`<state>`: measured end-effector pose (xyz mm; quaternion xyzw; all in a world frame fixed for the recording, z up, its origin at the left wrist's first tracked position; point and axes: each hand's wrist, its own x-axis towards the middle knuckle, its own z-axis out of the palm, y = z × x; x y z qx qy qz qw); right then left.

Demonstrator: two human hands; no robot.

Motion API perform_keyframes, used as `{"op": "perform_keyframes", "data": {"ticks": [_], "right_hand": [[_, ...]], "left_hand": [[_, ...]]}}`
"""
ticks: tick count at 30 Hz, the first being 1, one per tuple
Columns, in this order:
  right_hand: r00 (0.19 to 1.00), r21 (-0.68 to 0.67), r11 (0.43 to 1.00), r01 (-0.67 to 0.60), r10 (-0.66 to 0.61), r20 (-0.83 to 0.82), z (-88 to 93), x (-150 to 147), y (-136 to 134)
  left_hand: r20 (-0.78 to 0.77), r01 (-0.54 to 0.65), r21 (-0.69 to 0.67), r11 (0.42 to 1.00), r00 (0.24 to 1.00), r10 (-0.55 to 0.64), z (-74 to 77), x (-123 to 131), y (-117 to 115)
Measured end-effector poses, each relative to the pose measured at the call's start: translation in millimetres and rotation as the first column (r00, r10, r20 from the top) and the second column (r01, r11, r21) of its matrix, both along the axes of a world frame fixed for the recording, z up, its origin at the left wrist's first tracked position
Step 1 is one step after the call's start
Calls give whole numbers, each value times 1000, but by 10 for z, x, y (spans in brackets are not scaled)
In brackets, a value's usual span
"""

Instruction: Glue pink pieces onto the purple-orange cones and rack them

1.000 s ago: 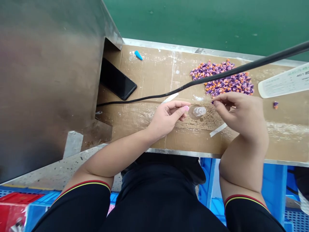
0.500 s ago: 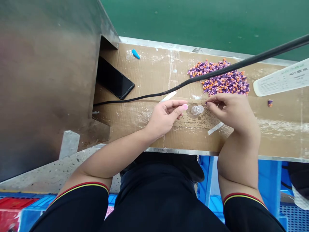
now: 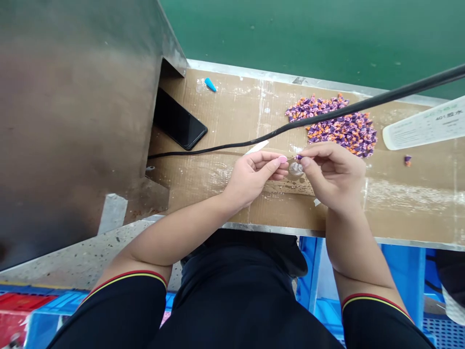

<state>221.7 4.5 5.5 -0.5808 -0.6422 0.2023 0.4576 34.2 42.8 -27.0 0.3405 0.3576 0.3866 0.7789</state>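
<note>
A stainless steel panel [image 3: 72, 121] rises at left beside a cardboard-lined work surface [image 3: 417, 213] with a metal edge strip [image 3: 276, 226], under even light in a factory setting. A green-painted expanse [image 3: 312, 34] stretches beyond the surface. Below it, a speckled concrete floor [image 3: 72, 257] meets blue plastic crates [image 3: 403, 276] at right and a red crate [image 3: 14, 310] at lower left.

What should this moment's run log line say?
left hand: pink-tipped thumb beside clear bottle | right hand: pinching purple piece | nearby: purple-orange pile on cardboard
</note>
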Motion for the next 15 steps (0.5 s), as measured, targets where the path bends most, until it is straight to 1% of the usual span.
{"op": "perform_keyframes", "data": {"ticks": [3, 5, 9, 11, 12, 13, 14, 15], "right_hand": [[998, -2, 999, 46, -46, 36, -17, -43, -11], [998, 8, 999, 52, -52, 47, -25, -52, -16], [1000, -14, 1000, 20, -20, 4, -25, -66, -26], [1000, -11, 1000, -6, 6, -19, -23, -84, -34], [999, -5, 1000, -23, 22, -38, -22, -97, -39], [997, 0, 999, -38, 38, -69, -23, -110, -45], [993, -3, 999, -49, 48, -110, -24, -124, -51], [986, -17, 998, -54, 51, -156, -27, -136, -57]], "left_hand": [[-6, -11, -19, 1000, 1000, 11, 24, -1, -4], [-20, -17, -9, 1000, 1000, 17, 43, -1, -7], [-67, -41, 77, 996, 997, 47, 65, 0, -18], [-90, -60, 169, 984, 993, 76, 59, -8, -26], [-97, -76, 238, 968, 990, 102, 53, -16, -29], [-107, -94, 324, 941, 985, 135, 46, -26, -31], [-127, -106, 423, 900, 976, 175, 40, -39, -30], [-156, -105, 522, 847, 964, 216, 35, -54, -27]]}}
